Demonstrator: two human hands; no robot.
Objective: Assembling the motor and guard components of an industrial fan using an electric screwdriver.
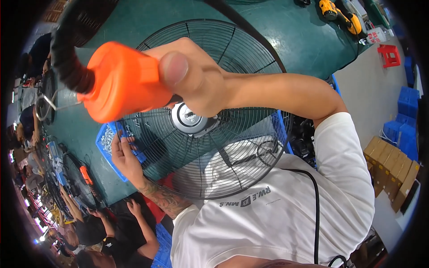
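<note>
An orange, round-bodied power screwdriver point(127, 82) hangs from a black coiled hose point(69, 53). My right hand point(192, 73) is closed around its dark grip, raised above the fan guard. Below lies the round black wire fan guard point(201, 165), with a silver hub point(190, 117) at its middle. The tool's tip is hidden behind the hand and body. My left hand point(126, 156) is at the guard's left rim, its fingers bent around the edge wires. Just beside those fingers, a blue bin point(115, 167) holds loose silver screws point(107, 139).
The green tabletop point(308, 53) carries a yellow cordless drill point(337, 15) at the far right. Another fan guard point(78, 178) and orange tool point(86, 175) lie left, near co-workers' arms point(140, 223). A red stool point(389, 56), blue crates point(404, 129) and cardboard boxes point(389, 165) stand right.
</note>
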